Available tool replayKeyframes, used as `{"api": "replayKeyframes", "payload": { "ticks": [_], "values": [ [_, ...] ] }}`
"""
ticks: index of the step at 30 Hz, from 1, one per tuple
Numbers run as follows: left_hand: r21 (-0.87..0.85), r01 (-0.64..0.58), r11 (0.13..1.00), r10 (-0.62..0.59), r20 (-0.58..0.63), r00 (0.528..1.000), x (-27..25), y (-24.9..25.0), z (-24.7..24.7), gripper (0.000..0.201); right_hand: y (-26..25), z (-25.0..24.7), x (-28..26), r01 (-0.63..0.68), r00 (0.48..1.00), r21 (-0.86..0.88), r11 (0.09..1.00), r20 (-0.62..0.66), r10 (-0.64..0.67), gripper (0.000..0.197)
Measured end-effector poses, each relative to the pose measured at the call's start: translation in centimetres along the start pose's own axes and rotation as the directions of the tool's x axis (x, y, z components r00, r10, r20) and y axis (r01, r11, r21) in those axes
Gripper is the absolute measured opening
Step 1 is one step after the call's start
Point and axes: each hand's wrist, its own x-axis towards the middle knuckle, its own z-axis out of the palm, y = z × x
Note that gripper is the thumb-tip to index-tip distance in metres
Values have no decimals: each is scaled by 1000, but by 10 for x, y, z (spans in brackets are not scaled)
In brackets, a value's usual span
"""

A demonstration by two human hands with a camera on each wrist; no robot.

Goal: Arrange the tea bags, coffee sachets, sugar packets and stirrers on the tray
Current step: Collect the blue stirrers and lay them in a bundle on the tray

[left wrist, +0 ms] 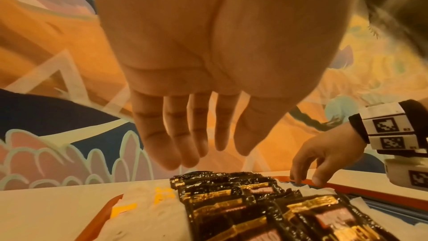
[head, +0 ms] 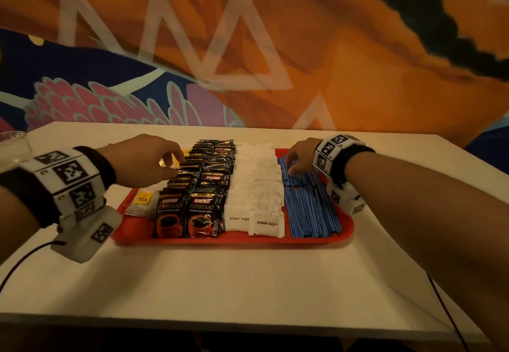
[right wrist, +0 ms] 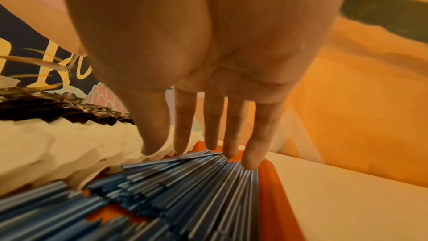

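Now the red tray point(head: 345, 227) on the white table point(head: 248, 283) carries 4 groups side by side: tea bags point(head: 141, 203) at the left edge, 2 rows of black coffee sachets point(head: 203, 186), white sugar packets point(head: 256, 186), then blue stirrers point(head: 308, 208) along the right edge. Over the far tea bags and sachets the left hand point(head: 143, 159) hovers, fingers relaxed and holding nothing. Across the tray, the right hand point(head: 298, 156) has straight fingertips point(right wrist: 251, 160) touching the far ends of the stirrers, grasping none.
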Motion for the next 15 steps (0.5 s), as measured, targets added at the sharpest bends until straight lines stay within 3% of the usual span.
{"api": "replayKeyframes", "payload": {
  "ticks": [6,12,15],
  "values": [
    [-23,14,1000,-13,3,1000,6,-7,3,32,-1,6,7,-18,1000,20,1000,15,18,21],
    [-43,12,999,-12,-5,1000,11,-7,4,31,-4,5,7,-39,999,67,997,-30,41,43],
    [-49,6,999,-6,-3,1000,12,-7,4,31,-9,6,8,-27,1000,64,998,-15,28,40]
  ]
}}
